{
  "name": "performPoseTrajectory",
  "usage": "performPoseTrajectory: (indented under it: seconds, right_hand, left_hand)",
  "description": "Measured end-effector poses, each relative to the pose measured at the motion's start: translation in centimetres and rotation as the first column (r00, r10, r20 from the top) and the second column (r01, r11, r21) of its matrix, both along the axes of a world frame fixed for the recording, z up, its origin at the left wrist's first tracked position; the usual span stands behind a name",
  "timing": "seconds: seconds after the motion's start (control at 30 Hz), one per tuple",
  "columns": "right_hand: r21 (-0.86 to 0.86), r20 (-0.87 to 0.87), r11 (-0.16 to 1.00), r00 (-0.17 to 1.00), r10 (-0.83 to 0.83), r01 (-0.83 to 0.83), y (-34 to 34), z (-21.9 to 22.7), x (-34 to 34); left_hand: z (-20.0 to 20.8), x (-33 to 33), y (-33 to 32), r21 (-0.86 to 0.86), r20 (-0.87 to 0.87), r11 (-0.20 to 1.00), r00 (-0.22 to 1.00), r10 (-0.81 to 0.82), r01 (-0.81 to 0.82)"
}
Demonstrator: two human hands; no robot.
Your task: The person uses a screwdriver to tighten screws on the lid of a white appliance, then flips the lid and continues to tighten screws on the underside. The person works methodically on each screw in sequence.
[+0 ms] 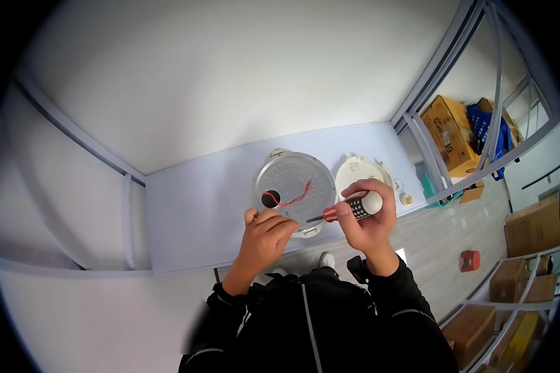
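Observation:
A round appliance body (292,175) with a silver metal face and white rim sits on the table. A red wire (294,200) curls across its face from beside a round dark spot (269,199). My right hand (374,225) is wrapped round the red, black and white handle of a screwdriver (336,214); its shaft points left, toward the body's near edge. At that edge, left of the screwdriver tip, my left hand (266,237) has its fingers curled and pressed together. What they hold, if anything, is hidden.
A white round cover (358,168) lies right of the body, partly behind my right hand. Small pieces, one of them yellowish (406,199), lie at the table's (193,211) right end. Beyond the metal frame stand cardboard boxes (448,133); a red stool (470,261) is on the floor.

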State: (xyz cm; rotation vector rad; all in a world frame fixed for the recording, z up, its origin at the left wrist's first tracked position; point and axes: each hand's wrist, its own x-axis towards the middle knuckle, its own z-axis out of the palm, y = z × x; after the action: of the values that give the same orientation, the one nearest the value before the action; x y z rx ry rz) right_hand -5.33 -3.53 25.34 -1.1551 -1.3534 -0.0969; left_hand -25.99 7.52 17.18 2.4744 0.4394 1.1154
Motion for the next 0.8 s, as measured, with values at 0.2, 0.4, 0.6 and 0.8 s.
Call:
performPoseTrajectory:
  seconds: [0.2, 0.4, 0.6, 0.8]
  right_hand:
    - [-0.010, -0.038, 1.000, 0.999, -0.023, 0.023, -0.17, 0.13, -0.31]
    - [0.024, -0.035, 0.999, 0.999, -0.030, 0.031, 0.01, -0.34, -0.19]
    - [0.025, -0.078, 0.999, 0.996, -0.036, 0.038, -0.17, -0.82, -0.29]
    - [0.015, -0.077, 0.999, 0.996, -0.043, 0.044, -0.46, -0.61, -0.32]
  left_hand:
    - [-0.11, 0.65, -0.51, -0.064, -0.005, 0.997, 0.999, -0.044, 0.044]
    - [0.04, 0.52, -0.70, -0.175, -0.069, 0.984, 0.997, -0.040, 0.027]
    - [0.78, 0.34, -0.62, -0.251, -0.134, 0.967, 0.988, -0.075, 0.039]
    - [0.41, 0.18, -0.61, -0.243, -0.125, 0.969, 0.989, -0.074, 0.041]
